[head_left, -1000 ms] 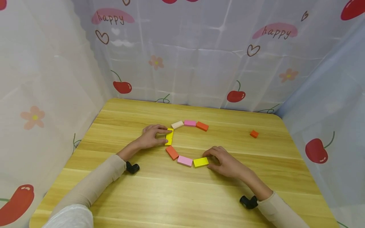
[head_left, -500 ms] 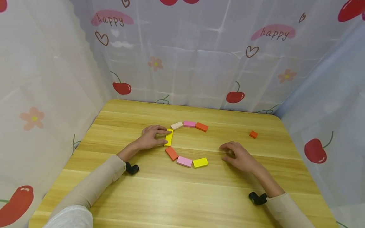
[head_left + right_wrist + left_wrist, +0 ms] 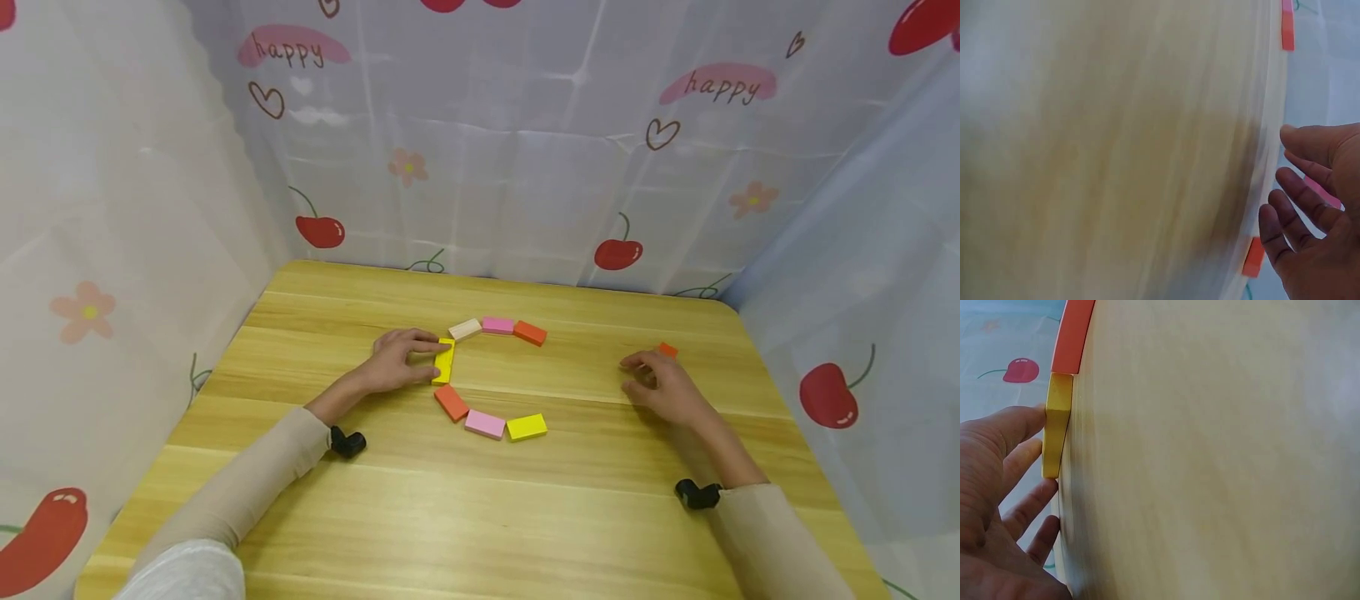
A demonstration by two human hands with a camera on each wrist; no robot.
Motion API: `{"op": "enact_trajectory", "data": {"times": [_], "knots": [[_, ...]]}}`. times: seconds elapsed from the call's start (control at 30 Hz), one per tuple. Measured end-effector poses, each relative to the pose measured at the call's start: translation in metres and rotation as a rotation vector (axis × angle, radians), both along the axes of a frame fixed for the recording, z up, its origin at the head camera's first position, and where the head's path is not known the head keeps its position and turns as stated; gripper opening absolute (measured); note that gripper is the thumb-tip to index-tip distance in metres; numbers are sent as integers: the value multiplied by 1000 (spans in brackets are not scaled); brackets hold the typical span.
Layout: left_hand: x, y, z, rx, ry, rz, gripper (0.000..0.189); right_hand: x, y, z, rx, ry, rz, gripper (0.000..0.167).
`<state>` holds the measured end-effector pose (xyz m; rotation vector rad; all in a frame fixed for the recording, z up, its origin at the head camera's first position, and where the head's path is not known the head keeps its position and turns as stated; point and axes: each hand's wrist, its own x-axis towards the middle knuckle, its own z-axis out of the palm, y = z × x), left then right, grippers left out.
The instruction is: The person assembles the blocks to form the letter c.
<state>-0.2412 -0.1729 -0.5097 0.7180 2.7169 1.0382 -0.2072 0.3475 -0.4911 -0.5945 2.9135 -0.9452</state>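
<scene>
My left hand [image 3: 393,362] touches a yellow block [image 3: 445,362] with thumb and forefinger; the block lies flat on the table. In the left wrist view, the fingers [image 3: 1025,422] are fairly straight beside that block [image 3: 1057,428], and a red-orange block [image 3: 1074,337] adjoins its end. My right hand [image 3: 663,387] hovers over the right part of the table, fingers loosely bent and nothing held. Just behind it, partly covered, lies a small orange block [image 3: 668,350]. The right wrist view also has the orange block [image 3: 1253,257] close to the fingertips [image 3: 1269,219].
A C-shaped line of blocks curves away from the yellow one: pale wood [image 3: 465,329], pink [image 3: 498,325] and orange [image 3: 530,333] behind; red-orange [image 3: 452,402], light pink [image 3: 485,424] and another yellow block [image 3: 527,427] in front. Printed curtains [image 3: 480,183] surround the wooden table [image 3: 450,517].
My right hand has left the front yellow block and moved right and back, to near the small orange block. The left hand stays at its yellow block; the line of blocks keeps its shape.
</scene>
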Motion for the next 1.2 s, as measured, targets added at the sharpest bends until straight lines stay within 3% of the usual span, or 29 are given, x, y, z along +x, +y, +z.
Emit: {"op": "enact_trajectory", "data": {"times": [0.17,0.4,0.63,0.87,1.2], "knots": [[0,-1,-2,15,-1,-6,51,-9,15,0,-3,-5,-81,34],[1,0,-1,22,-3,-13,52,-21,32,2,-19,55,-166,28],[1,-1,-2,18,11,-11,51,-27,45,0,-8,5,-256,38],[1,0,-3,14,8,-12,52,-31,56,-7,32,1,-269,45],[0,-1,-1,4,-3,-8,52,-35,57,-9,55,-22,-262,39]]}}
